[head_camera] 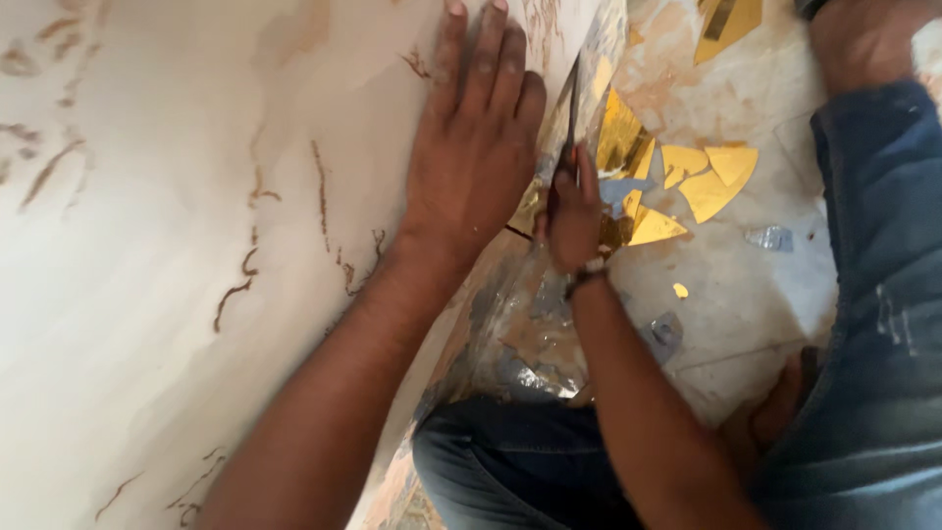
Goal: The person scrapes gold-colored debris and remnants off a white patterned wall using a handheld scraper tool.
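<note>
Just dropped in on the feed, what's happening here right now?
A person is working at the edge of a large marble-patterned slab. The left hand lies flat on the slab, fingers spread, pressing near its edge. The right hand has its grip closed on a thin dark blade-like tool set against that edge. Gold mirror-like shards lie scattered on the pale floor beside it. Another person in denim crouches at the right.

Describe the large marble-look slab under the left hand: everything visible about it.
The slab is a large, glossy cream-white sheet with thin brown veins, like marble or a marble-look tile. It fills the left of the view and runs out of frame. The left hand lies flat on it near its right edge, fingers spread; at that edge the right hand grips a thin dark tool.
</note>
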